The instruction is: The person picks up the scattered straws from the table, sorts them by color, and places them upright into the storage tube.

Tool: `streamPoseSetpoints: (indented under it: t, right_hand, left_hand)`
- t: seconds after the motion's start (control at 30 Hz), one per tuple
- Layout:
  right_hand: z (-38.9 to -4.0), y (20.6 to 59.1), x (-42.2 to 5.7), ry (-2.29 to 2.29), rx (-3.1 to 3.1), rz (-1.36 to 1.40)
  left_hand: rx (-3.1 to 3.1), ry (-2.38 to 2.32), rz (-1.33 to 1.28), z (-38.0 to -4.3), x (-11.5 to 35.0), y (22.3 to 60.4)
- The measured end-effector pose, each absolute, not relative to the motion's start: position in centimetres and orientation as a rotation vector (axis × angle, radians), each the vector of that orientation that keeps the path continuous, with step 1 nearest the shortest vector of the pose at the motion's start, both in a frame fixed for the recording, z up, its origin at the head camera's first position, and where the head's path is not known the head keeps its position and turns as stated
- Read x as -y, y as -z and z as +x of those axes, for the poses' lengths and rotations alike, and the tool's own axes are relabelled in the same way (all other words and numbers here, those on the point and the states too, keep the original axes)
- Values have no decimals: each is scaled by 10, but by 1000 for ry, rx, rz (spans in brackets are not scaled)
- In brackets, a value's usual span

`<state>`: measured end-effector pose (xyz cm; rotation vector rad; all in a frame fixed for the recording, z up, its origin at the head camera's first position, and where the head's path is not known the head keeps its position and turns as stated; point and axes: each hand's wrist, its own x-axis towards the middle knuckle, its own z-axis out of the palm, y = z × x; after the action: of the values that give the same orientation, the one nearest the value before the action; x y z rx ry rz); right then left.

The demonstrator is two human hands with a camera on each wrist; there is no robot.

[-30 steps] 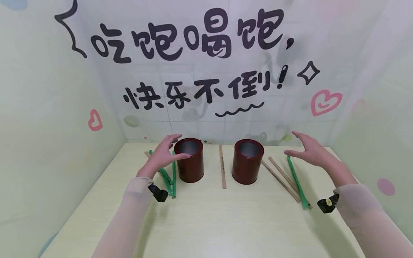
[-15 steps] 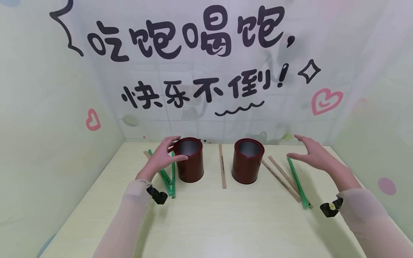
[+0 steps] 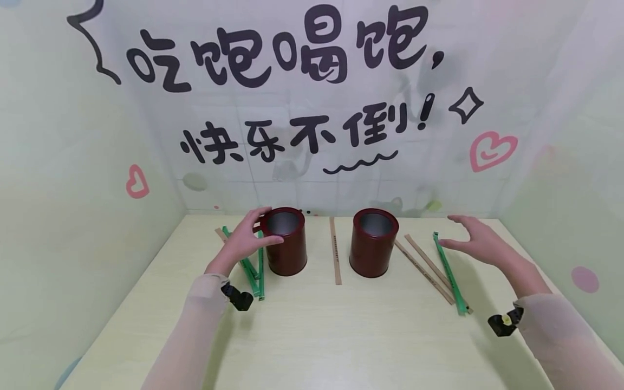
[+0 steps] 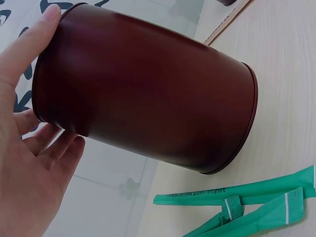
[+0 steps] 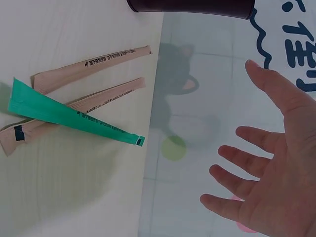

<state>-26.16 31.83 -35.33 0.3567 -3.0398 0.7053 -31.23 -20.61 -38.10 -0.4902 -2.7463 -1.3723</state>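
Note:
Two dark red, open-topped cylindrical canisters stand upright on the table. My left hand [image 3: 242, 236] is curved round the upper rim of the left canister [image 3: 288, 252], thumb on the near side and fingers on the far side. In the left wrist view, the thumb lies at the rim of this canister [image 4: 148, 89] and fingertips meet its side. My right hand [image 3: 475, 242] hovers to the right of the right canister [image 3: 372, 252], apart from it. Its fingers are spread and hold nothing, as the right hand [image 5: 266, 173] in the right wrist view shows.
Slim green wrapped packets [image 3: 260, 271] lie beside the left canister, with a brown one partly hidden. A brown packet [image 3: 336, 252] lies between the canisters. Two brown packets [image 5: 89, 66] and a green packet [image 5: 74, 116] lie at right. A printed cloth wall [image 3: 312, 189] stands behind.
My right hand has moved slightly right and down, away from the right canister. The left hand has settled closer round the left canister's rim. The canisters and packets have stayed in place.

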Motion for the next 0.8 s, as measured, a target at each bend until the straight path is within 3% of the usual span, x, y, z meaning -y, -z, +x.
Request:
streamPoseSetpoints:
  t: [0.6, 0.8]
  right_hand:
    - [-252, 395, -337, -965, 3078, 220]
    - [-256, 405, -348, -1334, 3121, -14]
  left_hand:
    - [2771, 1437, -475, -313, 206, 382]
    - [2782, 1433, -452, -314, 207, 383]
